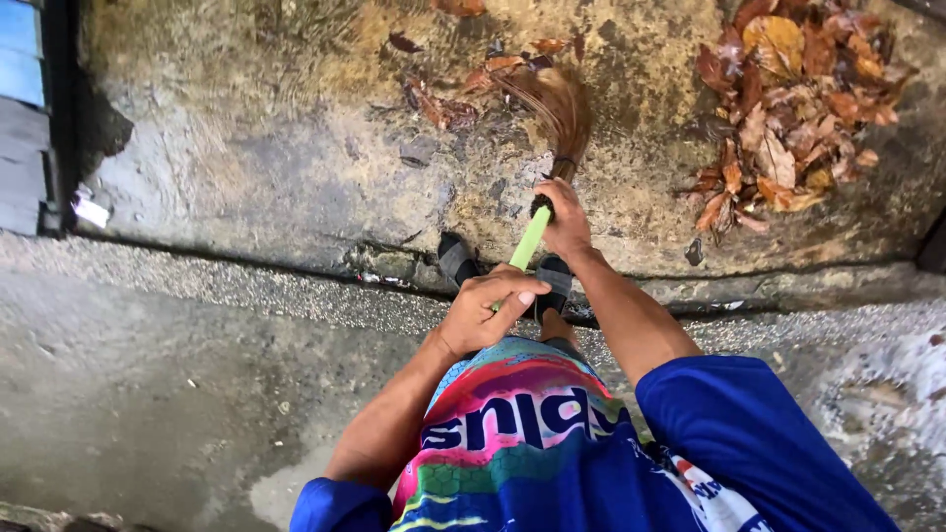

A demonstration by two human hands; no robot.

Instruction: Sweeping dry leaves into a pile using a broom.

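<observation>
I hold a broom with a light green handle (529,239) and a brown bristle head (559,108). My right hand (565,215) grips the handle low down, just behind the bristles. My left hand (490,307) is closed around the upper end of the handle, close to my body. The bristles rest on a worn, mossy concrete slab (296,158) among a few scattered brown leaves (443,103). My feet in dark sandals (455,258) stand at the slab's near edge.
A heap of dry brown leaves (788,108) lies on the slab at the upper right. A gritty wet pavement (177,374) runs below the slab's edge. A blue and grey wall or board (20,118) borders the left side.
</observation>
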